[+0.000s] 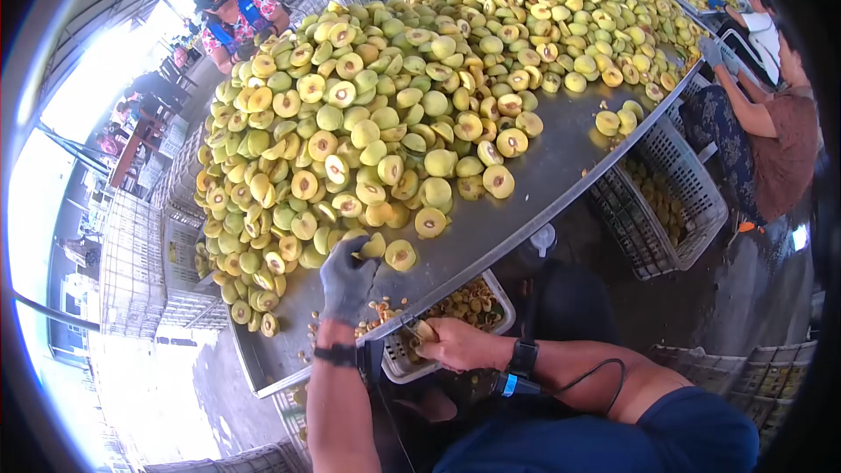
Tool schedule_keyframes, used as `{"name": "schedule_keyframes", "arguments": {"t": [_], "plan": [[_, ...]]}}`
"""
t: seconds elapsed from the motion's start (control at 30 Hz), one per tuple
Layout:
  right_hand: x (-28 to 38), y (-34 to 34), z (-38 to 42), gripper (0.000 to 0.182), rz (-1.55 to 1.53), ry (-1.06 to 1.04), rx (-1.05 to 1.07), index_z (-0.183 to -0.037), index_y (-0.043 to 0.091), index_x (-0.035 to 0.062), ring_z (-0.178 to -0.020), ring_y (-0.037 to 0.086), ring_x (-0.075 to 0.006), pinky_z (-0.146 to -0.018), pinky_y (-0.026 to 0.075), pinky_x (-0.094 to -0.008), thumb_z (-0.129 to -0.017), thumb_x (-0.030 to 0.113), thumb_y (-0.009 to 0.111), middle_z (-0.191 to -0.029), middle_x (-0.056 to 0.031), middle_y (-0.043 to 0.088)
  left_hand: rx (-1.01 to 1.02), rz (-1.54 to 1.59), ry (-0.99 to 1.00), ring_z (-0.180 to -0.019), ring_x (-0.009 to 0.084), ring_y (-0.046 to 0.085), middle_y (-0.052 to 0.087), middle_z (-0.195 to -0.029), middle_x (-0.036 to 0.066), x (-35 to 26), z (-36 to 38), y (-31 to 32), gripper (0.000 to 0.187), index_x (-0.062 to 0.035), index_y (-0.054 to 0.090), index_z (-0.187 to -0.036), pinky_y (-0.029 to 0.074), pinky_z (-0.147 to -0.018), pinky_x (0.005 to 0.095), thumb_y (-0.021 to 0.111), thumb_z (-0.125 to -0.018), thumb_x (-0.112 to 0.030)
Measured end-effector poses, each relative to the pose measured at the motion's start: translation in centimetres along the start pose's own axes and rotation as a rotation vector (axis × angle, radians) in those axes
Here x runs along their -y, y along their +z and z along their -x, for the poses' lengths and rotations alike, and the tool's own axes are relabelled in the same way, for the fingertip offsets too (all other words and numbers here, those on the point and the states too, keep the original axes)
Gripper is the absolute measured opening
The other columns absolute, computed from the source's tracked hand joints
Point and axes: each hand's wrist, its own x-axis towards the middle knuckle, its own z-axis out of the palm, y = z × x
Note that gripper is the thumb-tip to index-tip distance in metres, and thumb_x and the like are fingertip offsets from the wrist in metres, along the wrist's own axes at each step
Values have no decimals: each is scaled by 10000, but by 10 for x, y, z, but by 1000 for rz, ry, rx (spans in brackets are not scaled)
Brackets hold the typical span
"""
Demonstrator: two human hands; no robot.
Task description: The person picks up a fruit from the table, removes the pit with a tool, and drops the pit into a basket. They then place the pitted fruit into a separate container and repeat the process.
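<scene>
My left hand (346,278), in a grey glove, is at the near edge of a large heap of halved yellow-green stone fruit (368,136). Its thumb and fingers are closed around one fruit half (374,247). Just to the right lies another half (400,255), cut face up, with a brown centre. My bare right hand (464,344) is at the table's front edge, wrapped around a small tool (423,331) with a pale handle; its metal tip is hard to make out. Small pit pieces (383,308) are scattered on the metal between my hands.
The metal table (499,232) has a raised front rim. Below it stands a basket (505,305) of fruit scraps and pits. A larger crate (701,210) sits to the right, near a seated co-worker (784,140). Stacked crates (131,254) stand at left; another person (235,17) works across the table.
</scene>
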Motion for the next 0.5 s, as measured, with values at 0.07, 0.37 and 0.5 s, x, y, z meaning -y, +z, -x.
{"name": "schedule_keyframes", "arguments": {"t": [0.07,0.37,0.5], "plan": [[-3,2,1,150,80,-120,-66,-1013,571,39,-513,521,-101,-474,435,-283,-1018,181,619,-699,-4,541,-98,234,86,-1032,234,706,714,-1183,143,18,40,-5,413,-58,710,-1148,578,-890,327,706,-761,84],[29,8,8,174,-325,48,48,-1003,593,60,-482,471,-48,-433,374,-229,-1059,226,596,-683,25,542,-149,67,269,-1180,358,658,680,-1280,177,-47,157,-21,466,-52,698,-1170,534,-1006,411,628,-744,125],[17,12,8,154,-253,-42,26,-1076,614,53,-534,479,-50,-471,384,-232,-1033,200,631,-725,28,555,-75,823,-207,-1171,222,639,679,-1272,122,-68,182,-23,543,16,638,-1334,521,-1003,355,625,-793,61]]}}
